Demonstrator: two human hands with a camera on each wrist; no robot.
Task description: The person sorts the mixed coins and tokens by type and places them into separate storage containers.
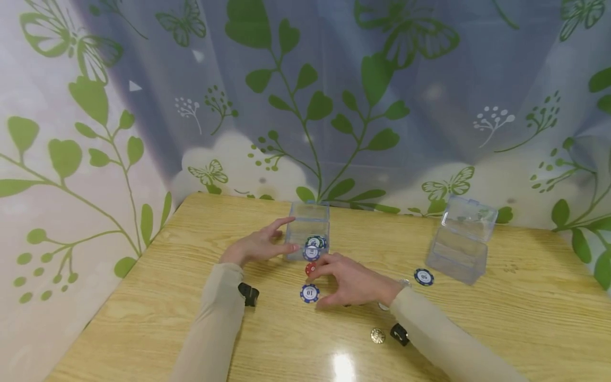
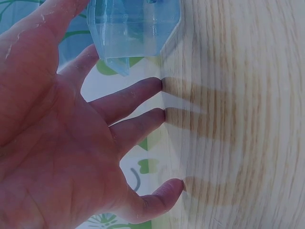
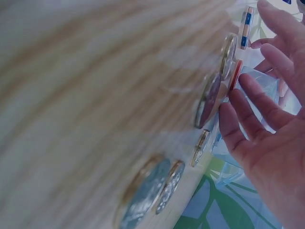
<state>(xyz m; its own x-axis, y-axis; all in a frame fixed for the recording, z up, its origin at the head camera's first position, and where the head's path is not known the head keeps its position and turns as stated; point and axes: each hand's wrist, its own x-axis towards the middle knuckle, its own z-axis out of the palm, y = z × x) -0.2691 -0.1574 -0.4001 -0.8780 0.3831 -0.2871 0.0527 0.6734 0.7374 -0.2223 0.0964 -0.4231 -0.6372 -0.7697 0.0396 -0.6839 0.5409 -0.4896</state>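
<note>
A clear plastic box [image 1: 307, 233] stands with its lid raised at the back, blue-edged poker chips [image 1: 316, 243] showing at its front right. My left hand [image 1: 258, 246] is spread along the box's left side, thumb by the front and index finger by the back corner. In the left wrist view, the other fingertips [image 2: 155, 114] rest at the wood. My right hand [image 1: 355, 281] reaches over the table with thumb and fingers apart. Its fingertips are right at a red chip [image 1: 311, 268] before the box. A blue chip marked 10 [image 1: 310, 293] lies left of the right thumb.
Another clear box [image 1: 458, 254] with its lid up stands at the back right. Beside it lies a dark blue chip [image 1: 424, 277]. A gold-coloured coin [image 1: 377, 336] lies near the right wrist, and more round pieces [image 3: 209, 100] are partly hidden under the right arm. Patterned cloth [image 1: 305, 106] hangs behind the table.
</note>
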